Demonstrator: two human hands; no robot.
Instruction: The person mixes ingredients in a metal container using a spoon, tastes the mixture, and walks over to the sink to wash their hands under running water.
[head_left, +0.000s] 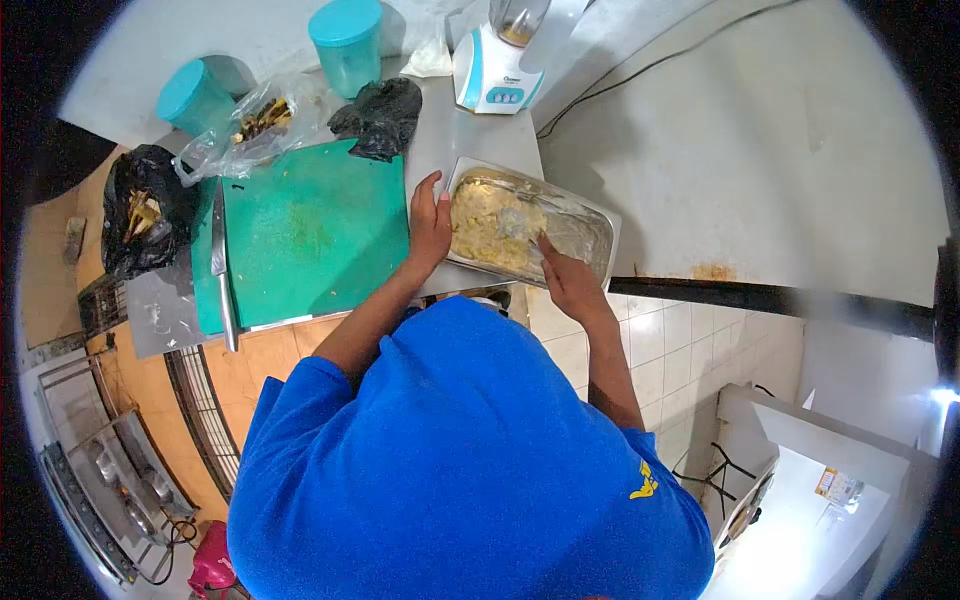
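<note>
A rectangular metal pan [612,225] rests at a slant on the grey counter, with pale yellow mash [485,225] spread mostly over its left half. My left hand [430,228] lies along the pan's left side, fingers stretched out and touching the rim. My right hand [573,285] reaches over the near rim, closed around a slim metal utensil whose far end is in the mash; its exact kind cannot be made out. Left of the pan lies a green cutting board [310,235], bearing a few small wet scraps.
A knife [220,255] lies along the board's left edge, its handle overhanging the front. Behind are a clear bag of peels [262,120], black plastic bags [380,115], turquoise lidded containers [346,50] and a blender [498,75]. Another black bag [145,210] holds peels at left.
</note>
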